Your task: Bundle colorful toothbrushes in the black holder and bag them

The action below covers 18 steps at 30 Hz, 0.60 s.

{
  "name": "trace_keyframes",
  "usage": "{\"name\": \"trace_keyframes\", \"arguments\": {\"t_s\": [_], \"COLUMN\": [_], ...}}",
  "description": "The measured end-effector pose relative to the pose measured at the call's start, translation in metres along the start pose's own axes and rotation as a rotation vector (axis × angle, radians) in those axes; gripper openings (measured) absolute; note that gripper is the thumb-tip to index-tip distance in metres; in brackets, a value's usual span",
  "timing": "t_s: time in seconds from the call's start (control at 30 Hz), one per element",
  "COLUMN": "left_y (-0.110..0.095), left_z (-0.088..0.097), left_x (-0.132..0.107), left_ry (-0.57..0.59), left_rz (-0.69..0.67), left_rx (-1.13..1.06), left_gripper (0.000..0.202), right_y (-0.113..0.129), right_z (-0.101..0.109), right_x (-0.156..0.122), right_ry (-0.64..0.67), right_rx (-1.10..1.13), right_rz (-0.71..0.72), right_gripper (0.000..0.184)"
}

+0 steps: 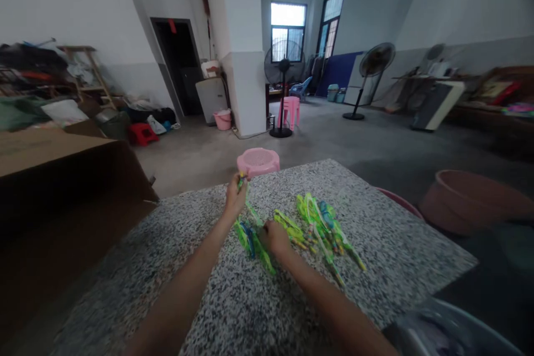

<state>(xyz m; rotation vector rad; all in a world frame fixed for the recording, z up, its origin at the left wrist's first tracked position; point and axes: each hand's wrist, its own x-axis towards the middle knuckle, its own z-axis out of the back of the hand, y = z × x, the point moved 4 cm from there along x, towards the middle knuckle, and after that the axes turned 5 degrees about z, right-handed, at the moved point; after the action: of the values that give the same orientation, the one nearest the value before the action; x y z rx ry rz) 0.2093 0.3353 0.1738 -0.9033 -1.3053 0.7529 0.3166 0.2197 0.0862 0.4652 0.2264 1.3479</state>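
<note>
Three bright green plastic bundles (321, 219), flecked with blue and yellow, lie across the middle of a speckled granite table (233, 317). Their long axes slant from the far left toward the near right corner. A thin green strand (247, 203) rises from the leftmost bundle toward the far edge. The person's left hand (236, 197) pinches the strand's upper end between its fingertips. The right hand (273, 238) is curled over the gap between the left and middle bundles, its fingers hidden, so I cannot tell whether it grips anything.

One round pink plastic container (258, 162) sits at the table's far edge, just past the left hand. Beyond the right edge are a brown basin (471, 203) and a pink-rimmed basin (400, 202), with a grey basin (450, 331) off the near right corner. A large cardboard box (54, 178) stands beyond the left edge.
</note>
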Motion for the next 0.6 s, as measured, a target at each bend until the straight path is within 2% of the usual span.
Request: {"name": "trace_keyframes", "arguments": {"t_s": [0.1, 0.17, 0.23, 0.3, 0.33, 0.4, 0.47, 0.5, 0.53, 0.6], "left_y": [-0.014, -0.015, -0.005, 0.012, 0.020, 0.032, 0.039, 0.040, 0.042, 0.045], "left_z": [-0.007, -0.029, -0.061, -0.095, -0.107, -0.117, -0.105, -0.092, -0.075, -0.036], "left_x": [-0.026, -0.055, -0.089, -0.118, -0.127, -0.131, -0.119, -0.108, -0.095, -0.068], "left_ry": [0.147, 0.280, 0.457, 0.656, 0.721, 0.805, 0.827, 0.807, 0.768, 0.639], "left_rz": [-0.227, -0.446, -0.606, -0.659, -0.644, -0.553, -0.410, -0.324, -0.239, -0.081], "left_rx": [0.216, 0.431, 0.607, 0.735, 0.783, 0.827, 0.802, 0.785, 0.776, 0.804], "left_gripper": [0.016, 0.027, 0.032, 0.035, 0.042, 0.066, 0.090, 0.094, 0.090, 0.064], "right_y": [-0.038, -0.073, -0.109, -0.134, -0.141, -0.141, -0.126, -0.113, -0.096, -0.057], "right_z": [0.019, 0.034, 0.045, 0.054, 0.059, 0.069, 0.072, 0.070, 0.065, 0.048], "right_x": [-0.025, -0.046, -0.064, -0.075, -0.078, -0.084, -0.088, -0.086, -0.083, -0.069], "right_ry": [-0.123, -0.308, -0.477, -0.570, -0.617, -0.722, -0.745, -0.693, -0.606, -0.386], "right_rx": [0.108, 0.245, 0.325, 0.264, 0.202, 0.086, 0.040, 0.038, 0.034, -0.008], "right_rz": [-0.006, -0.046, -0.107, -0.121, -0.103, -0.032, 0.060, 0.116, 0.183, 0.350], "right_gripper": [0.027, 0.032, 0.038, 0.043, 0.045, 0.045, 0.039, 0.034, 0.030, 0.027]}}
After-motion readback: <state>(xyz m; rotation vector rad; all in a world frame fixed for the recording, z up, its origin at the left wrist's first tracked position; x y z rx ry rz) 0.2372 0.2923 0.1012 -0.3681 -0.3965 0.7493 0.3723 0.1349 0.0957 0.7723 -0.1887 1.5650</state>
